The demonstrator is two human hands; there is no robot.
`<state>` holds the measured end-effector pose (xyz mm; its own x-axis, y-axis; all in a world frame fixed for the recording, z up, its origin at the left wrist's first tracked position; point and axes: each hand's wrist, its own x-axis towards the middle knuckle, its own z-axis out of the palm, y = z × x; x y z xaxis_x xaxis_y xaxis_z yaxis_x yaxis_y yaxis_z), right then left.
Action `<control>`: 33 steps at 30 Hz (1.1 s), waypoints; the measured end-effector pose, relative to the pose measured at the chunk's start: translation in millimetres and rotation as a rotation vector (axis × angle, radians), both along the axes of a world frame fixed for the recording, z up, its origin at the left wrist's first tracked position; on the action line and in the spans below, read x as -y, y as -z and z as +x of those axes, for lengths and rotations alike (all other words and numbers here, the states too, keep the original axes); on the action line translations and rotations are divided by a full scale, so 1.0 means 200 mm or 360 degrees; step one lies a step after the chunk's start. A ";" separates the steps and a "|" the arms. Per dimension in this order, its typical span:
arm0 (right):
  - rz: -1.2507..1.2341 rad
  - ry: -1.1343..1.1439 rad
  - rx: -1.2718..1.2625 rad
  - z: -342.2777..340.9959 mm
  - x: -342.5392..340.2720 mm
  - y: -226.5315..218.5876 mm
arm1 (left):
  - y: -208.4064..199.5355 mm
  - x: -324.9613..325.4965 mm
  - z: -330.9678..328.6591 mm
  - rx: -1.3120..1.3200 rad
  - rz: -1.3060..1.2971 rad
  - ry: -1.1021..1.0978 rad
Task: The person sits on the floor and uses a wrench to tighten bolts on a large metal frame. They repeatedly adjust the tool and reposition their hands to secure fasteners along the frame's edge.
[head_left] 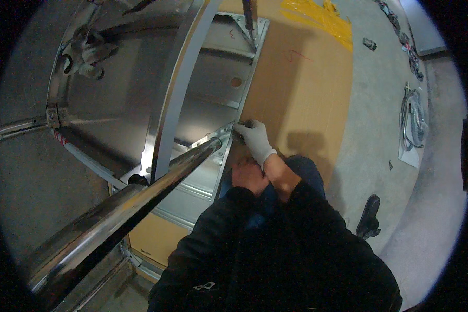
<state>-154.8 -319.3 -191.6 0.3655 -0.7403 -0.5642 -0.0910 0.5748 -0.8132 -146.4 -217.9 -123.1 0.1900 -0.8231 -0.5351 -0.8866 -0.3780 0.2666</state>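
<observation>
Seen from above: a large frame of brushed sheet metal [140, 104], smooth and grey, lying on a flat sheet of brown cardboard [301, 93] over a rough concrete floor [369, 135]. Right hand [256, 136] in a pale knit glove, fingers curled at the triangular corner bracket [221, 136] of the frame, pinching something small and dark there; too tiny to name. Left hand [248, 176] bare, just below the gloved one, loosely bent; cannot tell whether closed on anything, being partly covered by the right wrist. Crossing the frame, a thick round polished tube [140, 197], shiny and reflecting, long axis running from lower left up toward the bracket, its end pointing at the right hand. Beyond the frame's far corner, crumpled yellow plastic film [317, 18] on the cardboard. Right of the frame, well apart, a bundle of bent metal parts [413, 117] on a white sheet, blurred. Black sleeves hiding the lower edge of the frame.
</observation>
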 end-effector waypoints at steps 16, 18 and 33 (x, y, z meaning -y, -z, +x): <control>0.0217 0.0183 0.0126 0.00 0.02 -0.05 | 0.03 -0.01 0.00 -0.0041 -0.0028 -0.0020; 0.0327 0.0245 0.0213 -0.03 0.03 -0.12 | 0.02 0.00 0.01 -0.0027 -0.0066 -0.0004; 0.0468 0.0213 0.0607 -0.06 0.06 -0.03 | 0.13 0.05 0.24 0.0153 -0.0109 -0.0716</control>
